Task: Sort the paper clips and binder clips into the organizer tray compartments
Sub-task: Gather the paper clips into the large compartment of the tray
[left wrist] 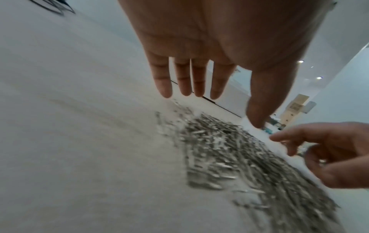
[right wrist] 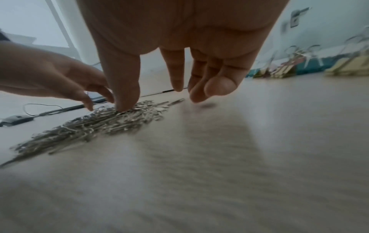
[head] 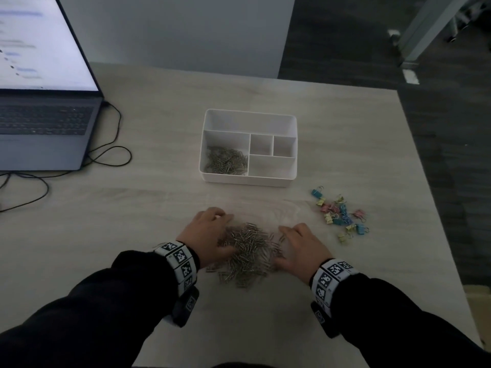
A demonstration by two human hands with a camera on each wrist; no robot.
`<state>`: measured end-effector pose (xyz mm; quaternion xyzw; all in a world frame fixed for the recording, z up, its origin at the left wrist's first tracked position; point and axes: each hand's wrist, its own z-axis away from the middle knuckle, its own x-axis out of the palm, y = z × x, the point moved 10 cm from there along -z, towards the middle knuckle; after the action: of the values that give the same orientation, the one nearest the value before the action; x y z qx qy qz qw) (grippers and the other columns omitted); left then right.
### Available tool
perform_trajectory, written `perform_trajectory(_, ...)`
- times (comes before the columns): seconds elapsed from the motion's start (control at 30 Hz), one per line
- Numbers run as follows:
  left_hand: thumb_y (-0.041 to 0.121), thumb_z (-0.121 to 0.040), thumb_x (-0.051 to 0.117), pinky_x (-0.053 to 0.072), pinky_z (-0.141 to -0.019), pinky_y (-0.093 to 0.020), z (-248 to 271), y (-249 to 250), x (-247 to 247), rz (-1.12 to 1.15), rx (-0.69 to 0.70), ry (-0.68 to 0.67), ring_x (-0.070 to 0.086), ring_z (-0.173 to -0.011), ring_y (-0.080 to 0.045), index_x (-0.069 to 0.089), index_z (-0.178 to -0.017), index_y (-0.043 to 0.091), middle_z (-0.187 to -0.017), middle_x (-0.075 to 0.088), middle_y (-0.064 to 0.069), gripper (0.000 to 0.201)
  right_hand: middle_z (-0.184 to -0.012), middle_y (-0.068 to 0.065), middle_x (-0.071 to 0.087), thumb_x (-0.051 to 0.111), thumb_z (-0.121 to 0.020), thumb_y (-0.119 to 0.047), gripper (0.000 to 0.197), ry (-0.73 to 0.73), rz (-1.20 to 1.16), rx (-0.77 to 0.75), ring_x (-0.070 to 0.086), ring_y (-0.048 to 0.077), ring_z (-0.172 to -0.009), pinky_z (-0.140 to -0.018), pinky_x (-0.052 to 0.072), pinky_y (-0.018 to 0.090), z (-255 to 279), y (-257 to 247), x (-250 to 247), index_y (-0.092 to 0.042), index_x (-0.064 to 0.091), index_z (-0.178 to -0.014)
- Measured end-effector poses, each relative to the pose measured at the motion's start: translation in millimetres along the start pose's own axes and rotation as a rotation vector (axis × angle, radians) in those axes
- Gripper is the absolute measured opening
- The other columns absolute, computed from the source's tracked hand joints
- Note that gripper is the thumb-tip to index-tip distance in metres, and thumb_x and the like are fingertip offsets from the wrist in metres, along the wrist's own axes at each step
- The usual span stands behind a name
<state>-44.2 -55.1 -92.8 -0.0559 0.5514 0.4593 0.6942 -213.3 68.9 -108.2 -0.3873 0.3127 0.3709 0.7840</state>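
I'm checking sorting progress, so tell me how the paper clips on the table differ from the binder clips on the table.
The paper clips are plain silver wire; the binder clips are coloured blue, pink and yellow. The paper clips lie heaped in one dense pile between the left hand and right hand; the binder clips are loosely scattered to the right, with no hand on them. Both groups lie on the table, outside the organizer tray.
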Motion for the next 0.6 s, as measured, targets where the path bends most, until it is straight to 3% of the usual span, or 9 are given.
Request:
perform_trajectory(0.07, 0.073, -0.055, 0.071, 0.039, -0.108, -0.042, 12, -25, -3, -0.065, -0.117, -0.034, 0.032, -0.127, -0.024, 0.022, -0.146, 0.034, -0.138, 0.029, 0.004, 0.111, -0.128, 0.002, 0.033, 0.072, -0.067, -0.061, 0.095, -0.049, -0.023, 0.044, 0.051, 0.022, -0.112, -0.1, 0.044, 0.035, 2, 8, 3, -0.028, 0.028, -0.144)
perform_trajectory(0.17, 0.07, -0.048, 0.077, 0.041, -0.105, -0.04, 24, -44, 4, -0.089, -0.187, -0.105, 0.035, -0.126, -0.025, 0.015, -0.147, 0.035, -0.136, 0.026, 0.001, 0.121, -0.125, 0.002, 0.036, 0.075, -0.069, -0.053, 0.09, -0.092, 0.007, 0.029, 0.054, 0.024, -0.107, -0.093, 0.048, 0.036, 3, 2, 10, -0.03, 0.029, -0.142)
perform_trajectory(0.3, 0.052, -0.062, 0.08, 0.045, -0.099, -0.033, 24, -33, 12, -0.048, -0.135, -0.117, 0.052, -0.115, -0.026, 0.022, -0.146, 0.032, -0.132, 0.031, -0.004, 0.104, -0.126, 0.002, 0.039, 0.072, -0.076, -0.047, 0.08, -0.072, -0.008, 0.012, 0.055, 0.024, -0.108, -0.093, 0.048, 0.034, -7, -16, 14, -0.031, 0.03, -0.142)
perform_trajectory(0.4, 0.042, -0.068, 0.078, 0.047, -0.096, -0.032, 20, -17, 14, -0.003, -0.106, -0.092, 0.056, -0.11, -0.027, 0.027, -0.144, 0.033, -0.131, 0.031, -0.005, 0.092, -0.124, 0.002, 0.039, 0.073, -0.075, -0.046, 0.083, -0.059, -0.041, -0.019, 0.056, 0.024, -0.108, -0.095, 0.048, 0.035, -14, -35, 18, -0.032, 0.027, -0.144)
perform_trajectory(0.5, 0.044, -0.066, 0.078, 0.048, -0.097, -0.035, 16, -8, 19, -0.02, -0.085, -0.098, 0.057, -0.109, -0.029, 0.022, -0.144, 0.035, -0.132, 0.029, -0.006, 0.097, -0.122, 0.002, 0.038, 0.074, -0.073, -0.047, 0.087, -0.06, -0.028, -0.032, 0.057, 0.025, -0.104, -0.093, 0.049, 0.037, -18, -48, 21, -0.033, 0.025, -0.143)
perform_trajectory(0.6, 0.045, -0.07, 0.07, 0.05, -0.094, -0.037, 11, 4, 22, -0.041, -0.033, -0.09, 0.059, -0.104, -0.03, 0.026, -0.141, 0.039, -0.128, 0.033, -0.006, 0.084, -0.118, 0.003, 0.038, 0.072, -0.072, -0.047, 0.083, -0.051, 0.011, -0.068, 0.058, 0.028, -0.096, -0.088, 0.051, 0.039, -20, -59, 23, -0.036, 0.028, -0.141)
